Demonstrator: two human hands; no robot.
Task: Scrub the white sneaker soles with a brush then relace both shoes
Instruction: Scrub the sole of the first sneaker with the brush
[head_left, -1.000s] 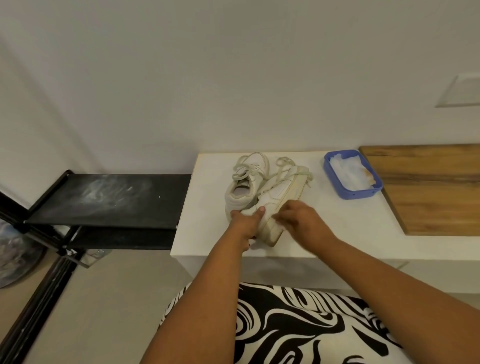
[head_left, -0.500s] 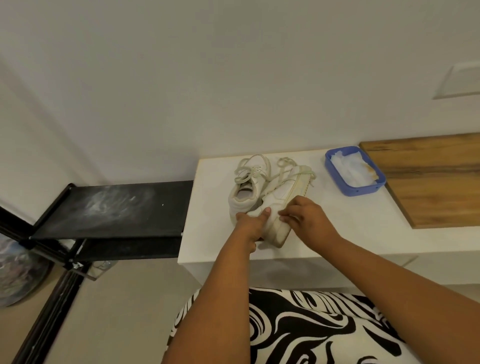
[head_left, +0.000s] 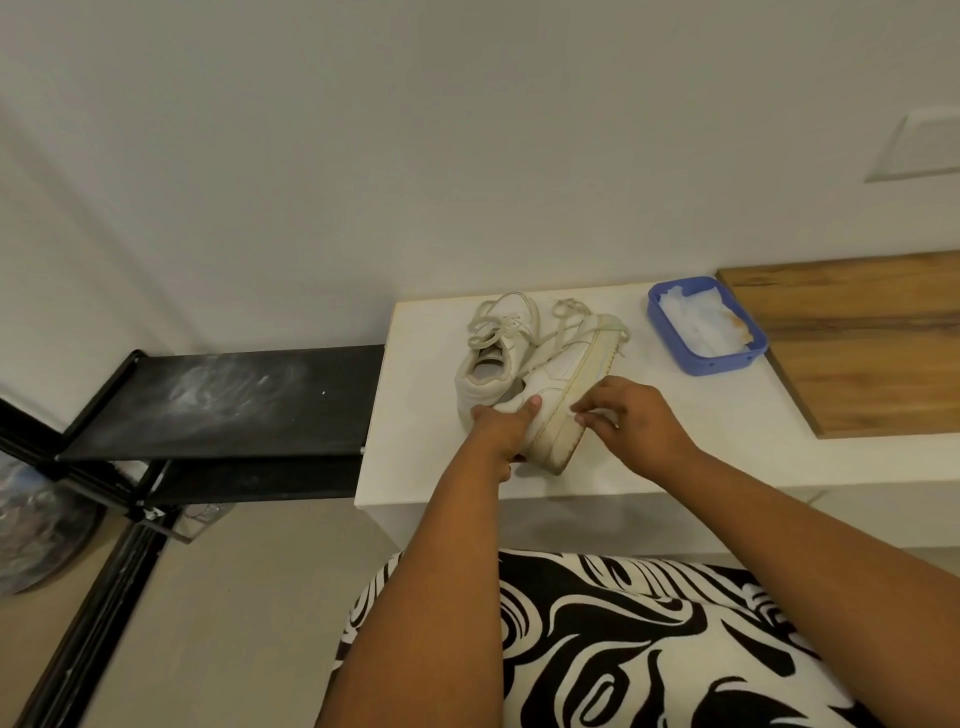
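Head view: white surface (head_left: 649, 447) lay under both hands, w/ a wooden board (head_left: 857, 343) on it well off to the right of the right hand. A black shelf rack (head_left: 234, 400) stood off to the left of the left hand. Blue tray (head_left: 727, 358) w/ white cloth or paper in it sat beyond the right hand, nearer the wall.

Two white sneakers sat directly beyond the hands. The tipped sneaker (head_left: 561, 395) leaned on its side, yellowed sole edge facing the right hand; the upright sneaker (head_left: 493, 353) stood just left of it, touching, laces loose on both.

Left hand (head_left: 498, 431) gripped the tipped sneaker at the heel end, thumb pressed on the upper. Right hand (head_left: 623, 421) had fingers curled against the sole edge; something small & pale seemed pinched at the fingertips, but couldn't tell if it was a brush.

Risks, as I judged them: hard scrubbing could push the tipped sneaker out of the one-handed hold or knock its neighbour. Loose laces could catch under the scrubbing hand & drag.
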